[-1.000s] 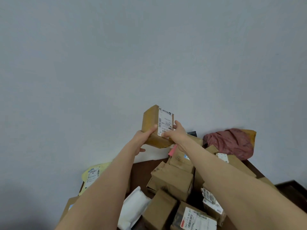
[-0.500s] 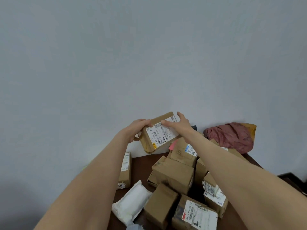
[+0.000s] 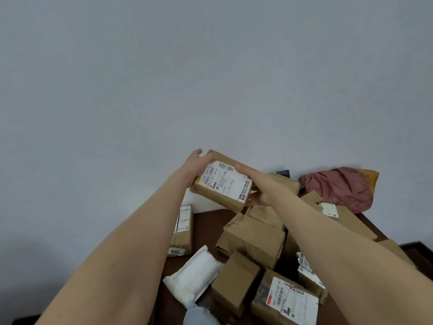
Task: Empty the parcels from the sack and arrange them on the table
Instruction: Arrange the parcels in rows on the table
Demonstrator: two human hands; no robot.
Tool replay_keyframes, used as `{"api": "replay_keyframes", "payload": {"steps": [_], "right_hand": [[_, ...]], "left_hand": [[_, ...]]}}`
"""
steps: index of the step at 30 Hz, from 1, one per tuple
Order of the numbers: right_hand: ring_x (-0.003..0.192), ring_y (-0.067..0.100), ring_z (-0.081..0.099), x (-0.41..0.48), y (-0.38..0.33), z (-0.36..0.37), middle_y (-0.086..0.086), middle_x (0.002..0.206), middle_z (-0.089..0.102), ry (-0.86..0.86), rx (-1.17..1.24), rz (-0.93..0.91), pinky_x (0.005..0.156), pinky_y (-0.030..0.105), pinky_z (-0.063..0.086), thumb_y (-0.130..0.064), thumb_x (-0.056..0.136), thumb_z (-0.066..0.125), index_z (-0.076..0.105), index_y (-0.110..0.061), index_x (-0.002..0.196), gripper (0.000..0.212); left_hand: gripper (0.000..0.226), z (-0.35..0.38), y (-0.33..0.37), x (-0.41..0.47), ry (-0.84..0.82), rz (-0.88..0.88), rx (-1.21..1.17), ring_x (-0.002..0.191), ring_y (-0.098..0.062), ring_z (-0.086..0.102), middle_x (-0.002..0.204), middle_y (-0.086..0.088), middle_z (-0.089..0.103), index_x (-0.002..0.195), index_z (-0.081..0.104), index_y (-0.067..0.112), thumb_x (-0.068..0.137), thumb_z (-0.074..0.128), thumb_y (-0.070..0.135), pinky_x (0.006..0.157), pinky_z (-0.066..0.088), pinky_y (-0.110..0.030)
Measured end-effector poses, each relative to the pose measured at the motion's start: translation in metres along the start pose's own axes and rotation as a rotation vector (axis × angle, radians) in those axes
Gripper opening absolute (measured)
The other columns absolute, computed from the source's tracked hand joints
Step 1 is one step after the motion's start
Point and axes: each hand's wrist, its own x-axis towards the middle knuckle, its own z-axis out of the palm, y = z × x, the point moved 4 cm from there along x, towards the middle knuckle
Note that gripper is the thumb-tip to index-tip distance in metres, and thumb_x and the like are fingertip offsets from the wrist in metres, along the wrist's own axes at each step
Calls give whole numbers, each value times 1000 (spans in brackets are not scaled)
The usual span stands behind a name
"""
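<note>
A brown cardboard parcel (image 3: 222,184) with a white shipping label facing up is held in the air above the far side of the dark wooden table (image 3: 203,228). My left hand (image 3: 194,165) grips its left end. My right hand (image 3: 254,184) holds its right end, fingers over the label edge and thumb underneath. Below it lies a pile of several brown parcels (image 3: 253,240). The red-brown sack (image 3: 337,186) lies crumpled against the wall at the far right.
A white padded mailer (image 3: 194,275) lies at the near left of the table, beside a small plain box (image 3: 234,280) and a labelled box (image 3: 288,299). A tall labelled parcel (image 3: 182,231) stands at the left edge. The grey wall rises close behind.
Both hands have turned the parcel from standing on end to lying flat, label up, and shifted it slightly left. The view has tilted down a little.
</note>
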Motion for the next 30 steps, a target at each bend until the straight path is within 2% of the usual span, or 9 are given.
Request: {"api": "replay_keyframes", "payload": {"steps": [2, 5, 10, 13, 16, 20, 23, 26, 30], "right_hand": [[96, 32, 64, 5, 6, 4, 12, 104, 66, 21, 144, 11, 73, 59, 55, -41, 77, 76, 64, -13, 103, 40], [100, 29, 64, 14, 13, 7, 10, 105, 71, 105, 319, 10, 83, 56, 54, -42, 74, 78, 64, -13, 109, 47], [94, 27, 64, 23, 21, 23, 11, 97, 69, 76, 440, 31, 93, 48, 51, -33, 83, 72, 62, -13, 98, 27], [99, 27, 65, 24, 24, 35, 12, 97, 70, 13, 482, 42, 97, 46, 50, -30, 85, 69, 63, -13, 99, 23], [102, 28, 63, 25, 29, 39, 13, 96, 69, 12, 422, 64, 101, 44, 47, -32, 84, 70, 62, -13, 96, 23], [104, 28, 60, 31, 34, 37, 13, 101, 65, 59, 222, 101, 97, 42, 48, -38, 81, 71, 61, -18, 94, 26], [98, 26, 62, 38, 32, 38, 11, 102, 66, 65, 143, 84, 90, 37, 50, -31, 84, 69, 63, -17, 101, 23], [102, 28, 62, 47, 39, 44, 9, 107, 68, 28, 61, 107, 100, 44, 44, -35, 81, 71, 62, -18, 113, 38], [105, 31, 60, 52, 54, 57, 10, 108, 67, -43, 36, 174, 103, 53, 39, -42, 78, 74, 59, -19, 104, 38]], "left_hand": [[79, -12, -10, 5, 205, -7, -34, 117, -24, 54, 142, -12, 43, 148, 22, 19, 84, 62, 39, 89, 44, -31], [95, -14, -31, 5, 154, -108, -75, 140, -31, 28, 155, -11, 23, 152, 11, 15, 82, 64, 51, 111, 29, -46], [90, 8, -53, -2, -75, -201, -100, 136, -35, 33, 151, -12, 31, 150, 14, 26, 81, 62, 58, 107, 32, -56], [70, 15, -58, -6, -130, -179, -136, 119, -31, 52, 130, -4, 56, 141, 27, 32, 84, 63, 52, 97, 41, -56], [56, 8, -63, -5, -96, -140, -174, 103, -25, 61, 109, 1, 65, 134, 35, 33, 86, 63, 44, 92, 49, -49], [52, -3, -68, -3, -85, -116, -148, 96, -21, 65, 103, 3, 69, 131, 39, 39, 86, 65, 39, 88, 52, -46], [54, -13, -70, -2, -94, -115, -102, 93, -19, 66, 103, 4, 69, 133, 39, 40, 86, 65, 39, 82, 55, -42], [49, -20, -78, -7, -131, -148, -72, 93, -19, 65, 105, 2, 67, 132, 42, 39, 88, 63, 38, 74, 54, -37], [38, -27, -94, -10, -154, -203, -65, 95, -23, 63, 104, -1, 66, 127, 48, 39, 90, 58, 38, 82, 54, -40]]}}
